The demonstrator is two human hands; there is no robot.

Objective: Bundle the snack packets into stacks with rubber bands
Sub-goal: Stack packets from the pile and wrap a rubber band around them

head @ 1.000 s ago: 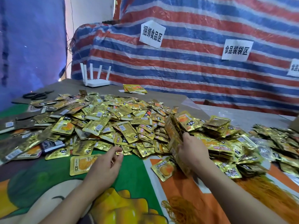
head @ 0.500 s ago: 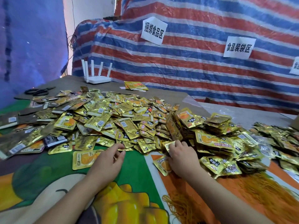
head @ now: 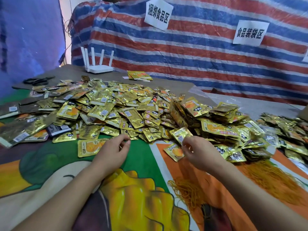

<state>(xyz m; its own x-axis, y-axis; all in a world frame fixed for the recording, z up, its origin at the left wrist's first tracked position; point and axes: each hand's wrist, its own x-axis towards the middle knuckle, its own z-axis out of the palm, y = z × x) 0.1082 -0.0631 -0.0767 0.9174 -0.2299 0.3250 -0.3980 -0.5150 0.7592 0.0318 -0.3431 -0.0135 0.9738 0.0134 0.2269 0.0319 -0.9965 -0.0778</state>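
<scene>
Right hand: my right hand (head: 202, 152) pinches one small gold packet (head: 181, 134) by its near edge, finger and thumb squeezed on it. The packet tips up just in front of the big pile.
Left hand: my left hand (head: 111, 151) rests on the cloth with its fingers loosely bent. Its fingertips are close together near the pile's front edge. I can't tell if they hold anything.
Snack packets: I see a wide heap of loose gold packets (head: 106, 110) across the middle of the table. To its right sit bundled stacks (head: 221, 129), packed close. More packets (head: 290, 129) lie far right.
Near packets: one flat packet (head: 88, 148) lies just left of my left hand. Another one (head: 175, 151) lies just beside my right hand.
Rubber bands: a loose bunch of orange rubber bands (head: 186, 190) lies on the cloth under my right arm. Another bunch (head: 273, 179) lies to the right.
Table: a bright cartoon cloth (head: 141, 164) covers it.
Far back: I see a white router (head: 98, 68), black scissors (head: 37, 80) and a striped tarp (head: 200, 52).
</scene>
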